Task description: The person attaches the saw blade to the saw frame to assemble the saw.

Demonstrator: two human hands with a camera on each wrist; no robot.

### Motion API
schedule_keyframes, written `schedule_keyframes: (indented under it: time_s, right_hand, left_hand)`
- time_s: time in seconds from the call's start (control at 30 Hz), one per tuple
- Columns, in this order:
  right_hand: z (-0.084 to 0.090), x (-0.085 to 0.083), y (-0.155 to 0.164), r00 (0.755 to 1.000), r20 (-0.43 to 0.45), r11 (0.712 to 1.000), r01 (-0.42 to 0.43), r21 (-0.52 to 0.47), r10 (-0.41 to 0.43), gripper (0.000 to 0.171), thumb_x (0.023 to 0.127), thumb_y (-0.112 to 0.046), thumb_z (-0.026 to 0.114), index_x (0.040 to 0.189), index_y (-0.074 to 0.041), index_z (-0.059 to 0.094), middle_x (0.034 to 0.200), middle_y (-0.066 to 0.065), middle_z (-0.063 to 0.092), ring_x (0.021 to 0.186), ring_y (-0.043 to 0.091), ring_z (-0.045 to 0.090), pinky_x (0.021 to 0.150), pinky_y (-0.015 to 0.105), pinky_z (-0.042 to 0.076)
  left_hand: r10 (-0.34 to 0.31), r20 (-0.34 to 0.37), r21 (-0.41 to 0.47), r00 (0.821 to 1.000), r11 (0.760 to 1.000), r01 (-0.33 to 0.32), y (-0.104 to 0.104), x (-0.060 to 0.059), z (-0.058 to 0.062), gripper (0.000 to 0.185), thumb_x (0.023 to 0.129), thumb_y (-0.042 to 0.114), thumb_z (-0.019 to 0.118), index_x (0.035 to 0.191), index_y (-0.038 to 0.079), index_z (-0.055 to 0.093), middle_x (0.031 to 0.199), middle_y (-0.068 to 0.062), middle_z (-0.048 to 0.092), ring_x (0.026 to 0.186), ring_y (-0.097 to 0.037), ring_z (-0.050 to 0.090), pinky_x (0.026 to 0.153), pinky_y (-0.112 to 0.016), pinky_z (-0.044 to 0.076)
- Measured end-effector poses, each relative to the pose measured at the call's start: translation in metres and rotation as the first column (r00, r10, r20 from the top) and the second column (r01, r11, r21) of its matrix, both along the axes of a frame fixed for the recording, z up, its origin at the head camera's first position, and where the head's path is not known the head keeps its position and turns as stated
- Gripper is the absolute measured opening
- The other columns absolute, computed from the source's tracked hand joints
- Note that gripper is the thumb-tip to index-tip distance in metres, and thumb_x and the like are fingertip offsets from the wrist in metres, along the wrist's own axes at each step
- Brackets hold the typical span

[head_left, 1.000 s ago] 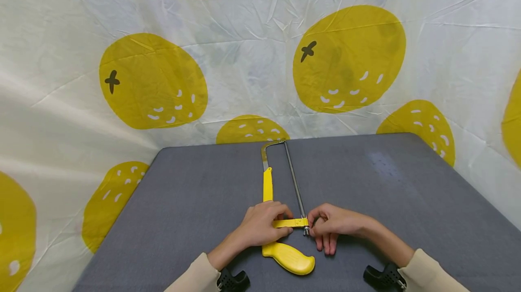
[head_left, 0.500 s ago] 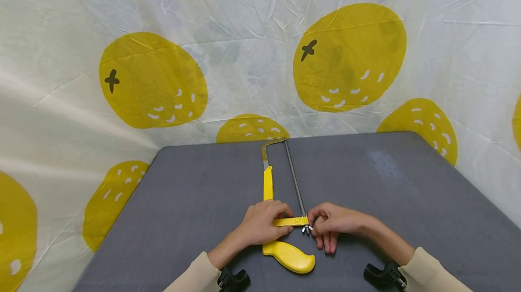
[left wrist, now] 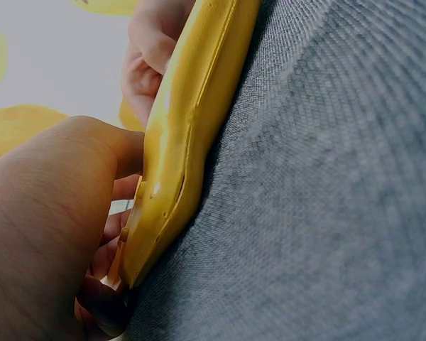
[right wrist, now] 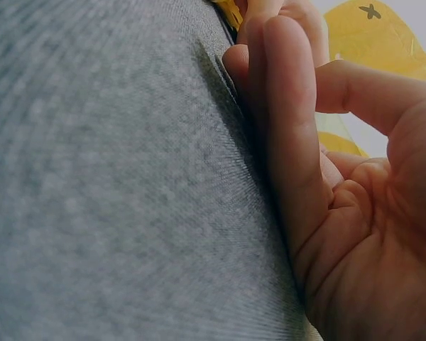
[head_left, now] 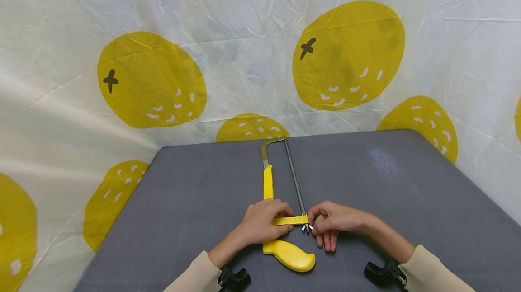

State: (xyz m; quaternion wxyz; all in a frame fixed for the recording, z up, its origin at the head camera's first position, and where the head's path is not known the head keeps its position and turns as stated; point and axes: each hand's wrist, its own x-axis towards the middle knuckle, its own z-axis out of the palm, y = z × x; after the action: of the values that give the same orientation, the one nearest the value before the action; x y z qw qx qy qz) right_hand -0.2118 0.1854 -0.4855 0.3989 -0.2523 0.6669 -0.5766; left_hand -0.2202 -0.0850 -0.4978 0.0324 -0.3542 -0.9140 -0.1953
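Observation:
A hacksaw (head_left: pixel 290 256) with a yellow handle and frame lies flat on the grey table, its far end bent metal. Its blade (head_left: pixel 295 179) runs along the right side. My left hand (head_left: pixel 262 223) grips the yellow frame where the crosspiece leaves it, thumb and fingers either side. At the near end of the blade sits a silver wing nut (head_left: pixel 306 228), which my right hand (head_left: pixel 339 219) pinches at its right wing with thumb and forefinger; the other fingers point down by the cloth. In the left wrist view the yellow handle (left wrist: pixel 192 106) hides part of the right fingers.
Grey cloth covers the table (head_left: pixel 195 192), whose far edge meets a white curtain (head_left: pixel 248 75) printed with large yellow fruit. Black wrist straps (head_left: pixel 234 278) and beige sleeves (head_left: pixel 433 271) are at the near edge.
The wing nut has turned: its wings looked narrow a second ago and now show spread. Both hands and the saw keep their places.

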Motion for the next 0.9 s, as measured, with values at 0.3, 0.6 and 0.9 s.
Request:
schedule_keyframes:
  time_s: [0.3,0.6,0.9]
  right_hand:
    - [-0.0003,0.0002,0.0,1.0,0.006,1.0,0.003,0.001,-0.003,0.013,0.095,-0.002,0.059,0.105,0.006,0.055,0.078,0.012,0.072,0.058,0.012,0.072,0.055,0.031,0.06]
    - [-0.0011,0.0003,0.0002,1.0,0.022,1.0,0.0,-0.003,0.0,0.011,0.095,-0.002,0.06,0.103,0.004,0.055,0.079,0.012,0.072,0.058,0.012,0.072,0.055,0.031,0.06]
    - [-0.0017,0.0,-0.0002,1.0,0.022,1.0,0.001,-0.007,-0.001,0.011,0.095,-0.002,0.06,0.103,0.003,0.055,0.078,0.011,0.072,0.058,0.011,0.072,0.055,0.031,0.06]
  left_hand:
    - [-0.007,-0.016,-0.001,1.0,1.0,0.007,-0.0004,-0.0001,-0.0004,0.018,0.09,0.047,0.076,0.105,0.038,0.072,0.083,0.018,0.059,0.07,0.003,0.049,0.054,-0.02,0.037]
    - [-0.005,-0.006,-0.005,1.0,1.0,0.005,-0.0004,0.0012,0.0007,0.018,0.09,0.047,0.076,0.106,0.038,0.072,0.083,0.018,0.058,0.069,0.003,0.048,0.054,-0.021,0.037]
    - [-0.004,-0.004,-0.002,1.0,1.0,0.004,-0.0004,0.001,0.0015,0.017,0.091,0.047,0.076,0.105,0.039,0.072,0.082,0.018,0.057,0.069,0.003,0.048,0.053,-0.021,0.037]
